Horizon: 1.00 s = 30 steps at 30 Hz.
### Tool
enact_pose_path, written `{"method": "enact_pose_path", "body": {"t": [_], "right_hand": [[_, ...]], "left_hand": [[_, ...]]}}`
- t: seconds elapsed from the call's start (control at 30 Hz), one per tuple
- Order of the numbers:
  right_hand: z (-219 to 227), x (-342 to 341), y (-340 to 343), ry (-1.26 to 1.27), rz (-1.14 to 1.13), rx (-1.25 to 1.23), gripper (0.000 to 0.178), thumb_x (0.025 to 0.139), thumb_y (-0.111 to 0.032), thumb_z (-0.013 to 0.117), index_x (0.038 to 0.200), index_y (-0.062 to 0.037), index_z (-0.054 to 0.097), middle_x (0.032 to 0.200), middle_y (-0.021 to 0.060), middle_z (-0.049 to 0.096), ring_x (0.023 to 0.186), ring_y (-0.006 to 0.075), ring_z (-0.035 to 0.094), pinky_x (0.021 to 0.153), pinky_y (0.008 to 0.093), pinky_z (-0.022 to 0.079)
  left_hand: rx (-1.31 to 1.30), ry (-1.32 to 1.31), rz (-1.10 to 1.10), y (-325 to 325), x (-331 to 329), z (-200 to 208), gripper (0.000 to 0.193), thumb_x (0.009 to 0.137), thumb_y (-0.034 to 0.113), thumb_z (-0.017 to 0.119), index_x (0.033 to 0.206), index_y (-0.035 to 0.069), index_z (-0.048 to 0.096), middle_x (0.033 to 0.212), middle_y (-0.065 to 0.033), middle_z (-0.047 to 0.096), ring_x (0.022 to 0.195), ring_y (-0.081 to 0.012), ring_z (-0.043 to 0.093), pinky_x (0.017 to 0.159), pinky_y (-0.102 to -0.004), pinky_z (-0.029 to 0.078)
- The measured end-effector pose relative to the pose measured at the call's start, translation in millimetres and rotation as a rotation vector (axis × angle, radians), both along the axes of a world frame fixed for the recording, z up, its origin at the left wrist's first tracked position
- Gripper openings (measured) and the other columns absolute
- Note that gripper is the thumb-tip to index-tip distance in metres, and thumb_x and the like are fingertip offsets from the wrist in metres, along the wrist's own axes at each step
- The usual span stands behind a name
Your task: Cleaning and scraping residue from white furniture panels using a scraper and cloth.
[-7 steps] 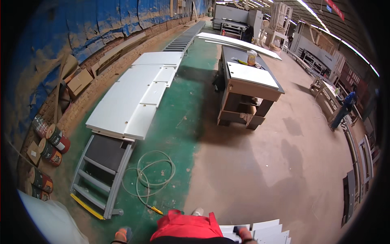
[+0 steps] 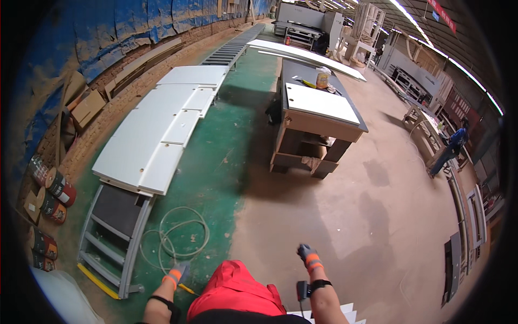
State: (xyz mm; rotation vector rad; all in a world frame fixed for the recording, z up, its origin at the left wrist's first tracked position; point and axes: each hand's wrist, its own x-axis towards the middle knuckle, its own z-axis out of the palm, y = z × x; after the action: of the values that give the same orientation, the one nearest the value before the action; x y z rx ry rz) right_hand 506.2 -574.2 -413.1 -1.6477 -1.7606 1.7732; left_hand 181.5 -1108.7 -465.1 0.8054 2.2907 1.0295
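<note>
My right hand [image 2: 307, 252], in a dark glove with an orange cuff, hangs over the bare floor ahead of me. Its fingers look curled, and nothing shows in them. My left hand [image 2: 180, 270], in a grey glove with an orange cuff, is low beside my red apron [image 2: 236, 286], above the coiled hose [image 2: 206, 237]. That hand is blurred, so its fingers are unclear. White panels [image 2: 348, 314] fan out at the lower edge by my right forearm. More white panels [image 2: 135, 129] lie on the conveyor to my left.
A workbench [image 2: 324, 127] stands ahead, bearing a white panel [image 2: 322, 102] and a jar [image 2: 322, 78]. The grey conveyor frame [image 2: 128, 262] with a yellow end bar is at left, near several paint drums [image 2: 60, 186]. Another person [image 2: 453, 147] stands far right.
My right hand has swung forward, away from the white panels at the lower edge. My left hand has come up and slightly right. The scene has shifted left as my head turned.
</note>
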Motion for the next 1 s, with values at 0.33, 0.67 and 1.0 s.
{"method": "enact_pose_path", "body": {"t": [0.33,0.67,1.0], "right_hand": [[45.2,-95.2,151.3,-0.011,-0.041,-0.283,0.035,0.092,-0.025,0.059,0.123,-0.0112,0.062,0.113,0.0084,0.068,0.106,0.0186,0.063,0.085,0.0317,0.049],[15.3,130.2,210.5,-0.352,-0.144,-0.293,0.036,0.095,-0.033,0.048,0.119,-0.0055,0.049,0.114,0.0125,0.054,0.108,0.0278,0.048,0.086,0.0409,0.045],[20.8,108.6,539.0,-0.326,-0.378,-0.386,0.039,0.095,-0.045,0.05,0.095,-0.0122,0.07,0.073,-0.0007,0.062,0.05,0.0089,0.044,0.041,0.0271,0.034]], "left_hand": [[-0.025,-0.641,0.073,404.7,-142.5,43.3,0.026,0.093,0.03,0.051,0.095,0.013,0.07,0.069,0.0014,0.059,0.059,-0.0102,0.051,0.053,-0.0304,0.039],[0.36,0.148,-0.443,809.3,-216.4,294.1,0.03,0.096,0.013,0.053,0.125,0.005,0.06,0.112,-0.0102,0.068,0.101,-0.0206,0.065,0.087,-0.0313,0.051],[0.676,0.209,-0.081,1010.2,-266.4,291.5,0.04,0.086,0.0,0.053,0.124,0.007,0.061,0.123,-0.0174,0.062,0.117,-0.0343,0.057,0.102,-0.0398,0.044]]}}
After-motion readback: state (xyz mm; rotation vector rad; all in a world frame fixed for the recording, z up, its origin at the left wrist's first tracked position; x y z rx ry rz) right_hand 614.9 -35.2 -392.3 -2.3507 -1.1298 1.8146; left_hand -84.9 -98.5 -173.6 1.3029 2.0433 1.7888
